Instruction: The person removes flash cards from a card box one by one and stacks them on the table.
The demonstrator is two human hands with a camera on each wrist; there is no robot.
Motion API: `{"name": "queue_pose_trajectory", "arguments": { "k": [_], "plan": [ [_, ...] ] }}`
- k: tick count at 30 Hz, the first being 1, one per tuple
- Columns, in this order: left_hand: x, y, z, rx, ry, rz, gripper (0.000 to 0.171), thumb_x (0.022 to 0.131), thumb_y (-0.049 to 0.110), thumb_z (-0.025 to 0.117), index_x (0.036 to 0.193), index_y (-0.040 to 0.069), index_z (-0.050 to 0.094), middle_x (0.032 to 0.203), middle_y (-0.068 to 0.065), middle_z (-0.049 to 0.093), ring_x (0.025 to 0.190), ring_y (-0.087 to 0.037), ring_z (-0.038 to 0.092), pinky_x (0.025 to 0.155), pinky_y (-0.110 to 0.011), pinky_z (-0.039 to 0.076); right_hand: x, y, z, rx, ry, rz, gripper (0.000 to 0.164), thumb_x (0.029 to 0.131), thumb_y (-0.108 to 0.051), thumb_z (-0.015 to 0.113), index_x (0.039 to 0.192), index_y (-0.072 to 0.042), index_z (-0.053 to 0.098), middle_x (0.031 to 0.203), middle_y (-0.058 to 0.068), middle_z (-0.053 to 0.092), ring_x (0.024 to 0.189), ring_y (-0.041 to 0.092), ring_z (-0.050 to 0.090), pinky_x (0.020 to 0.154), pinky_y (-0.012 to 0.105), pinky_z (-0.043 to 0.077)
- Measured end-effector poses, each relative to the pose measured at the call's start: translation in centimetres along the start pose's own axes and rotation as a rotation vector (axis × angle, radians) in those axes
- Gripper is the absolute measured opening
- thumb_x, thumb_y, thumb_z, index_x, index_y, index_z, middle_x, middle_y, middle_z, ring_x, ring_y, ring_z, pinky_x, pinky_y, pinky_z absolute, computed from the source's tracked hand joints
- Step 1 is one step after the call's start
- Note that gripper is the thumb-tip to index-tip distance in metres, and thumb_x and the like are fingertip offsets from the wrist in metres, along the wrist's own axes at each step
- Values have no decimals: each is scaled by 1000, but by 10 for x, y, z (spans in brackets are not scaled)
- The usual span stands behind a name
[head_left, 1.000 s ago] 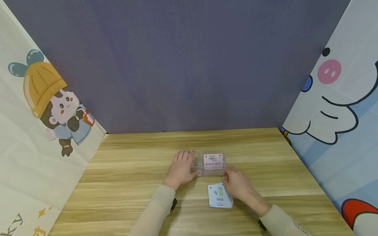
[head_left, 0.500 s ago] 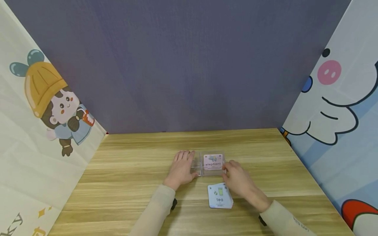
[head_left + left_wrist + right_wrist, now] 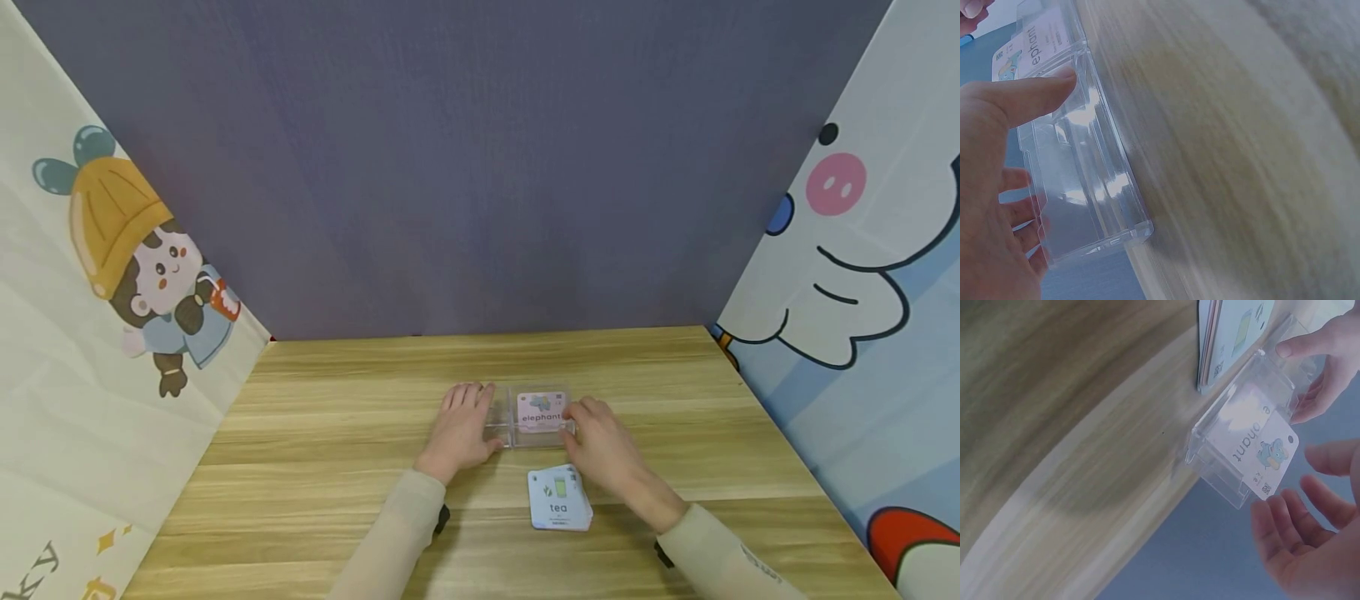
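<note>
A clear plastic box (image 3: 528, 440) with two compartments lies on the table. In its right compartment, a pink-edged card (image 3: 542, 406) reading "elephant" tilts up above the rim, as the right wrist view shows. My left hand (image 3: 459, 429) grips the box's left part, thumb (image 3: 1041, 94) across the near side and fingers along the far side. At the right end, my right hand (image 3: 606, 450) hovers with loosely bent fingers close to the card's corner. The right wrist view shows a gap between its thumb and fingers (image 3: 1266, 528), with nothing held; whether they touch the card I cannot tell.
In front of the box lies a stack of cards (image 3: 558, 504), a light blue "tea" card on top. The wood-grain table (image 3: 322, 467) meets a grey-blue panel (image 3: 480, 208) at the back. Cartoon-printed sheets (image 3: 885, 400) stand at both sides.
My right hand has moved slightly left and away from me, from the box's near right corner toward the elephant card's right side. My left hand has stayed put.
</note>
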State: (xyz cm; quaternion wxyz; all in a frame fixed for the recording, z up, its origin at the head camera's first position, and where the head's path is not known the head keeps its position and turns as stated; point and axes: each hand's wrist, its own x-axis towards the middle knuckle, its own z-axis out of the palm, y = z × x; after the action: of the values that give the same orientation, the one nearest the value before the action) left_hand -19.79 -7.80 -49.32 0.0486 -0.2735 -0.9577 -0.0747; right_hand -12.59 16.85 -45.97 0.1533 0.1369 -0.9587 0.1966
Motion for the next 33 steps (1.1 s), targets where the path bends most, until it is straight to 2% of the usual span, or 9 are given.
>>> {"name": "queue_pose_trajectory", "arguments": {
  "k": [4,9,18,33],
  "plan": [
    [0,0,1,4,-3,1,94,87,53,75,158,8,32,153,-13,41,143,-32,35,124,-46,19,2,2,1,-5,37,-25,26,85,-12,80,108,-2,69,100,10,64,89,21,59,69,32,55],
    [0,0,0,10,-4,1,95,86,54,75,158,8,33,152,-12,42,143,-32,35,124,-46,19,5,1,-1,9,49,-8,29,86,-14,80,110,-3,69,105,11,64,97,26,61,76,38,58],
    [1,1,0,-3,-7,-5,95,86,53,76,158,8,33,153,-13,42,143,-32,34,124,-46,19,11,1,-1,31,73,0,30,87,-13,80,112,-4,69,110,10,64,103,28,61,85,45,58],
    [1,0,1,-7,-3,-5,95,86,53,76,158,9,33,153,-13,42,143,-32,34,124,-46,18,24,3,-2,17,103,-29,31,87,-15,79,114,-3,68,111,12,63,105,31,61,83,47,59]
  ]
}}
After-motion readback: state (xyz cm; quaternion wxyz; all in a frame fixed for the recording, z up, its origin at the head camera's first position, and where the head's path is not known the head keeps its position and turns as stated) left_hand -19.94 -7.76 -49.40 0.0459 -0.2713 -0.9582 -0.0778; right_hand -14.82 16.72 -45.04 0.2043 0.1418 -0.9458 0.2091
